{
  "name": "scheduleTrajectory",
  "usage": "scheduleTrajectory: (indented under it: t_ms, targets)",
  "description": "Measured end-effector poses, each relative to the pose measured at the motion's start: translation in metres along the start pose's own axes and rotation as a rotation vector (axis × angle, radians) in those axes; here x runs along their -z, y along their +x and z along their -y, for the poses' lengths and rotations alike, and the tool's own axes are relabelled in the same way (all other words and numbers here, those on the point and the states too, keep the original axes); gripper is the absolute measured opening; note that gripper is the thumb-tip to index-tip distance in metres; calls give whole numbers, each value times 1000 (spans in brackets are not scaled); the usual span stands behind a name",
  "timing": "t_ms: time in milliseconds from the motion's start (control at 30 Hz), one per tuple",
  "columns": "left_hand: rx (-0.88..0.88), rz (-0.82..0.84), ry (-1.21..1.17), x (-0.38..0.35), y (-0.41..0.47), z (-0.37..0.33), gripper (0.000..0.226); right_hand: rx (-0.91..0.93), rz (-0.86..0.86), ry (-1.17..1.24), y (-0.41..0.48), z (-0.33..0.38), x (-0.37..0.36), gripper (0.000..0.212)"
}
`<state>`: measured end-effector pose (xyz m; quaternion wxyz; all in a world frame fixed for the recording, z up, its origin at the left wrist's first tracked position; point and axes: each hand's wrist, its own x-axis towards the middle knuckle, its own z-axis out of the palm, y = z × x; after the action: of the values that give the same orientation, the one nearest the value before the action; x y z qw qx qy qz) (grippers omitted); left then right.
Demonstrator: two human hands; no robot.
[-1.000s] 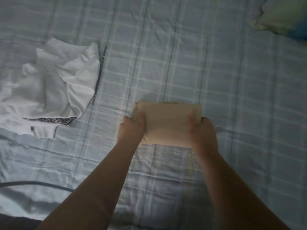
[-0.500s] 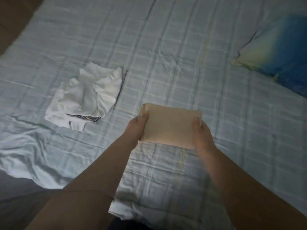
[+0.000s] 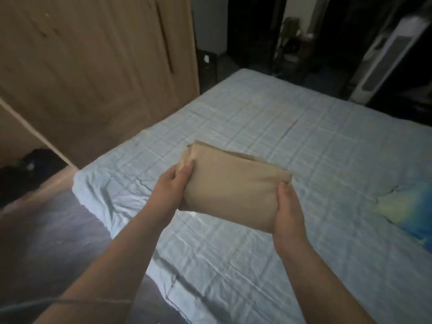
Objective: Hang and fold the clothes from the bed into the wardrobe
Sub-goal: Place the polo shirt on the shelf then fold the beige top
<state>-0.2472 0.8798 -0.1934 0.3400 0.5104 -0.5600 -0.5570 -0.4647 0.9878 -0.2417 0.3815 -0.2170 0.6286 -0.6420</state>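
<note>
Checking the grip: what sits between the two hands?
The folded beige garment, gripped at its ends by the left hand and right hand, over the checked bed sheet; the head view shows it.

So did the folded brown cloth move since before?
Yes. The folded brown cloth rested on the bed a second ago; now the left hand and right hand hold it up off the sheet.

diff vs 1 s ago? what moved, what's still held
The folded beige cloth bundle has come up off the pale blue checked bedsheet. The view has swung towards the wooden wardrobe, and the crumpled white garment is out of frame. Unchanged: the left hand and right hand still grip the bundle's two ends.
</note>
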Motion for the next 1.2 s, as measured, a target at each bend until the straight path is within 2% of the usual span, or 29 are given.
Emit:
scheduleTrajectory:
  t_ms: [100, 200, 367, 467, 600, 800, 1000, 1100, 1200]
  targets:
    - [-77, -219, 32, 109, -25, -8, 38, 67, 144, -22, -26, 18, -103, 39]
    - [-120, -399, 53, 228, -56, -7, 47, 162, 284, -90, -63, 29, -219, 29]
    - [-139, -645, 21, 421, -120, 7, 49, 248, 540, -132, -152, 33, -413, 28]
    - [-110, -792, -52, 506, -153, 13, 56, 284, 656, -147, -207, 35, -503, 22]
    - [-107, -968, -125, 580, -174, 22, 42, 319, 760, -172, -251, 34, -586, 23]
    - [-140, -1089, -119, 652, -162, 39, 49, 366, 843, -196, -262, 20, -679, 21]
    - [-164, -1242, -44, 719, -96, 46, 55, 435, 860, -183, -226, 7, -773, 25]
    - [-192, -1280, 88, 755, -41, 36, 42, 438, 831, -163, -188, 4, -834, 29]
    - [-188, -1307, 151, 799, 19, 26, 41, 468, 821, -134, -149, 8, -899, 24]
